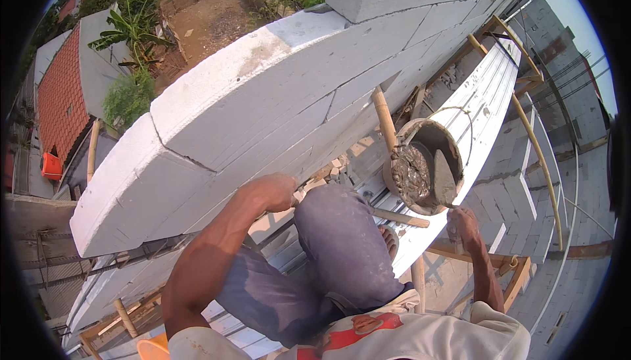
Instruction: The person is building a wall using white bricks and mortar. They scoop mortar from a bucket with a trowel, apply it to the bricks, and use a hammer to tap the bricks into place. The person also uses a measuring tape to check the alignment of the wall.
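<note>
My right hand (465, 227) is closed round the handle of a trowel (444, 174), whose grey blade is down inside a bucket (435, 131). Wet grey mortar (413, 170) fills the lower side of the bucket, which looks tilted from here and has a thin wire handle. My left hand (273, 192) is bent inward beside my raised knee, near the block wall (263, 110). Its fingers look curled, and their tips are partly hidden, so anything in them cannot be made out. A smear of mortar (259, 57) marks the wall's top edge.
White metal planks (483, 107) carry the bucket and my foot (389, 240). A bamboo pole (383, 117) rises beside the bucket, and timber framing (516, 281) stands at right. Beyond the wall, the ground (210, 24) lies far below. Another block wall (506, 199) is at right.
</note>
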Available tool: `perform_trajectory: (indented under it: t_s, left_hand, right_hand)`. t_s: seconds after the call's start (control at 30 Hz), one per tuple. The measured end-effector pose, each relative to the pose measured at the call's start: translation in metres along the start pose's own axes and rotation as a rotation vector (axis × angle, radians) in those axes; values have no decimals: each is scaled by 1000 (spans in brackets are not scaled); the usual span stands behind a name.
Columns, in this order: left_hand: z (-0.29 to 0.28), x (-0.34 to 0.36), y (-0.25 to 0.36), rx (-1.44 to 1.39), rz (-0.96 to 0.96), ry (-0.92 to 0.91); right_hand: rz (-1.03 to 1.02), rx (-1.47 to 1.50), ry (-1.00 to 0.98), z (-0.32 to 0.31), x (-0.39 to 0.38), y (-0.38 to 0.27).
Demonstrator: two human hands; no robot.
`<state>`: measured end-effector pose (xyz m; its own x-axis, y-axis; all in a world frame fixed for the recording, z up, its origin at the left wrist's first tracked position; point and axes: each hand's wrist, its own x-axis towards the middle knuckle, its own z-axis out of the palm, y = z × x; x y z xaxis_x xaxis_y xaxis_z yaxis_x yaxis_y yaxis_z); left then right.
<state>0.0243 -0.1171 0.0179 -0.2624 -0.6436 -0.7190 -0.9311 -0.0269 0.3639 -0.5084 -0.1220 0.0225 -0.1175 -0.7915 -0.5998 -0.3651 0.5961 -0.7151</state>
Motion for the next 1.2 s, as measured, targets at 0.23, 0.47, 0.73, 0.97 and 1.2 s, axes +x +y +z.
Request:
perform_trajectory:
  t_s: [0.23, 0.47, 0.73, 0.97, 1.2]
  left_hand:
    - [12, -20, 5, -26, 100, 155]
    - [-6, -62, 18, 55, 3, 2]
    - [3, -53, 7, 31, 34, 22]
    - [21, -31, -15, 42, 122, 254]
    - [14, -37, -2, 51, 109, 176]
  right_hand:
    - [-817, -273, -261, 107, -58, -149]
    - [-1602, -1041, -47, 234, -137, -296]
    - [-1549, -1504, 306, 258, -144, -328]
    - [-1377, -1615, 321, 257, -129, -348]
    - [-1664, -1198, -13, 310, -170, -303]
